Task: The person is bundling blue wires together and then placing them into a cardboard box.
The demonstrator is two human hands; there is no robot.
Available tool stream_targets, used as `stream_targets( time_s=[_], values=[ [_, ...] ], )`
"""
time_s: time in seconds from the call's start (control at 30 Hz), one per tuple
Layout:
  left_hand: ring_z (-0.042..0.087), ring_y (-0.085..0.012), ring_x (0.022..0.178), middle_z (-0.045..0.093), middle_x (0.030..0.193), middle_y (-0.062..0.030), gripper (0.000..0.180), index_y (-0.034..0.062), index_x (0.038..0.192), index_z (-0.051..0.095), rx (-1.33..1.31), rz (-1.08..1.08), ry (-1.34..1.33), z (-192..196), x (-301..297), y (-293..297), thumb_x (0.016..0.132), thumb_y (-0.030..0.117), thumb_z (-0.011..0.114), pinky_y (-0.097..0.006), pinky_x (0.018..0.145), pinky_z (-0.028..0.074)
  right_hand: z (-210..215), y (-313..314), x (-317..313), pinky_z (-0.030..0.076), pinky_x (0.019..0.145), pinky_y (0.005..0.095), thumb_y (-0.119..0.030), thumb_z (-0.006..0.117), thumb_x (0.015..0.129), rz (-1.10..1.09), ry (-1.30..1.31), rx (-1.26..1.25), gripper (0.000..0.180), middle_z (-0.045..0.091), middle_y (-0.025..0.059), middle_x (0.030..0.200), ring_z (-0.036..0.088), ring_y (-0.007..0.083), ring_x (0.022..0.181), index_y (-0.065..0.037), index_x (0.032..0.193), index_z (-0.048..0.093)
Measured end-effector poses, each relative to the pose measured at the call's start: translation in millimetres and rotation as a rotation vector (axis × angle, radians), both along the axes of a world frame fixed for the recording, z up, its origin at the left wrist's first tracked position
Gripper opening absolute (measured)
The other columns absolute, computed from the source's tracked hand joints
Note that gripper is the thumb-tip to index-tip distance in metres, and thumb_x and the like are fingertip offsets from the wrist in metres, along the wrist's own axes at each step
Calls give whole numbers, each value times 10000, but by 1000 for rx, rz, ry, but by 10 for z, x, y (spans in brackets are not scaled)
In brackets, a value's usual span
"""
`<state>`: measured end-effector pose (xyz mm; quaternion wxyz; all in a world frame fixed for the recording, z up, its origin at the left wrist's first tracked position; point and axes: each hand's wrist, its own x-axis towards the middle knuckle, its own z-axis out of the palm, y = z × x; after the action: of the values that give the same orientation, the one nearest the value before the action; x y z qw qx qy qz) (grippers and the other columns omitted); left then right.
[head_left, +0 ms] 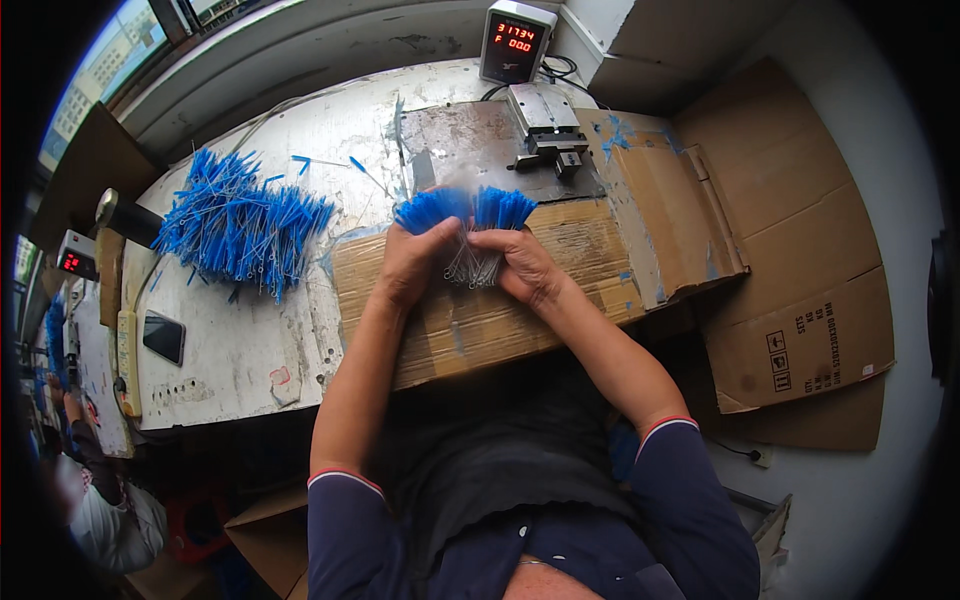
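Observation:
A thick bundle of small blue wire-handled brushes (505,207) is gathered between my two hands over the cardboard-covered front of the table. Blue bristle heads fan out at the far side, and the looped wire ends (472,268) hang toward me. My left hand (418,255) is closed round the left part of the bundle. Closed on the right part is my right hand (520,262), its thumb close to the left thumb near the middle. The far fingers of both hands are hidden behind the brushes.
A large heap of similar brushes (240,225) lies at the left, with a few loose ones beyond it. A small metal clamping device (548,125) and a red-digit display box (516,45) stand at the back. A phone (164,337) lies left. Cardboard (800,240) leans right; another person sits far left.

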<state>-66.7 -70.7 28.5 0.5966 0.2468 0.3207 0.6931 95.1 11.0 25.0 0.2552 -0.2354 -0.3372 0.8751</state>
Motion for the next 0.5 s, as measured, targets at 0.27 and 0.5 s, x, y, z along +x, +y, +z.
stream_targets(
  time_s=[0.27, 0.5],
  values=[
    [668, -187, 1091, 680, 1221, -94, 696, 17, 1437, 513, -1, 45, 296, 20, 11, -10, 817, 55, 826, -330, 999, 523, 97, 5, 76, 553, 941, 340, 22, 688, 843, 106, -19, 68, 420, 693, 84, 1124, 682, 205, 1037, -11, 1254, 613],
    [723, -259, 968, 709, 1167, -146, 593, 42, 1417, 514, -11, 57, -9, -21, -26, 4, 871, -5, 741, -433, 841, 622, 116, 11, 65, 537, 1020, 417, 6, 667, 899, 141, 168, -150, 451, 669, 112, 1243, 658, 254, 1156, -31, 1341, 584]
  ],
)
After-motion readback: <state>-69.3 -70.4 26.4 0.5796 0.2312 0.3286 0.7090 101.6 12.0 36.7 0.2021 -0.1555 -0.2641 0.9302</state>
